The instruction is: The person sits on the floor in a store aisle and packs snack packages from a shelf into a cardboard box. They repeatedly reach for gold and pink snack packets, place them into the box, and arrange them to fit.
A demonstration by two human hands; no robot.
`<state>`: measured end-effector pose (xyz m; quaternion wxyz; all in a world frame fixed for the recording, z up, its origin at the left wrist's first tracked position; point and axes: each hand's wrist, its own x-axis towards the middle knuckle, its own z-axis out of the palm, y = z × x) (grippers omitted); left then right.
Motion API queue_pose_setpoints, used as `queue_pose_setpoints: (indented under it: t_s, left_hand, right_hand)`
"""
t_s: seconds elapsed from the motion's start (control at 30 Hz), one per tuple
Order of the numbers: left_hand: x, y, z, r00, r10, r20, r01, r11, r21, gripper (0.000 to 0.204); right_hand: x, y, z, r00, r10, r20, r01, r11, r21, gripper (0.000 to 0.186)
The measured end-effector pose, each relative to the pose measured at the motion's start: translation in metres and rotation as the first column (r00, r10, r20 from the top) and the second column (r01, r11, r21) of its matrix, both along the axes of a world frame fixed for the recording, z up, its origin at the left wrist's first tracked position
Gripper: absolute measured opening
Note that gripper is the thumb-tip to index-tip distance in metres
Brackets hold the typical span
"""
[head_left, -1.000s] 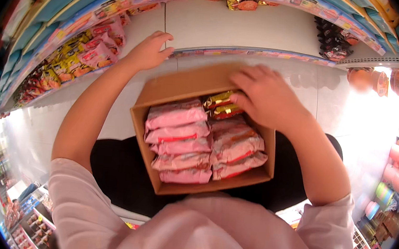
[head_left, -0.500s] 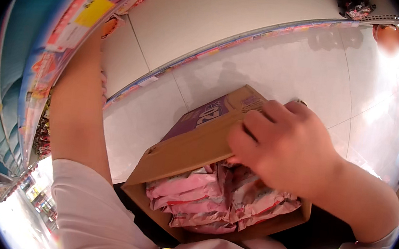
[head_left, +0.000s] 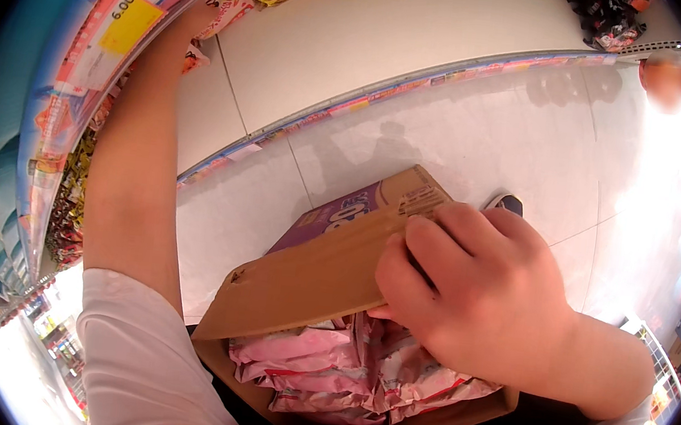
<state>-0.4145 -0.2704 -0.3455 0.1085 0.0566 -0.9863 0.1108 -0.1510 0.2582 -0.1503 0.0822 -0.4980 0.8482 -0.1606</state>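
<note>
A brown cardboard box (head_left: 309, 279) with a purple printed side rests against my lap, tilted toward me. Several pink snack packets (head_left: 341, 372) fill it. My right hand (head_left: 472, 295) lies on the box's top flap, fingers curled over its edge and touching the packets. My left arm stretches up to the left shelf; my left hand (head_left: 199, 23) is mostly hidden among pink packets at the shelf edge, so its hold is unclear.
Store shelves run along the left with yellow and pink packets (head_left: 72, 195) and a price tag (head_left: 116, 27). A white lower shelf board (head_left: 389, 45) carries orange packets at the top. White floor tiles (head_left: 528, 140) spread beyond the box.
The view tipped down and left. The box tilted up so its flap hides most packets. My left hand moved from the shelf front up into the left shelf.
</note>
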Motion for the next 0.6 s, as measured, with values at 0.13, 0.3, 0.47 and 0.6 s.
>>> queue_pose_setpoints:
  t_s: [0.13, 0.3, 0.47, 0.6]
  left_hand:
    - [0.028, 0.08, 0.017, 0.996, -0.091, -0.009, 0.09, 0.993, -0.072, 0.065]
    - [0.04, 0.089, 0.033, 0.993, -0.11, -0.037, 0.107, 0.991, -0.078, 0.059]
    - [0.06, 0.082, 0.043, 0.992, -0.11, -0.054, 0.109, 0.993, -0.036, 0.054]
    - [0.084, 0.086, 0.044, 0.992, -0.096, -0.082, 0.098, 0.995, 0.012, 0.05]
  right_hand:
    - [-0.002, 0.003, 0.0, 0.999, -0.044, 0.008, 0.044, 0.999, 0.006, 0.034]
    - [-0.002, 0.001, 0.0, 1.0, -0.023, 0.009, 0.023, 1.0, -0.018, 0.034]
    - [0.001, 0.004, 0.003, 1.0, -0.007, -0.013, 0.007, 1.0, 0.007, 0.033]
    - [0.005, 0.001, -0.009, 0.997, -0.052, -0.057, 0.046, 0.993, -0.105, 0.022]
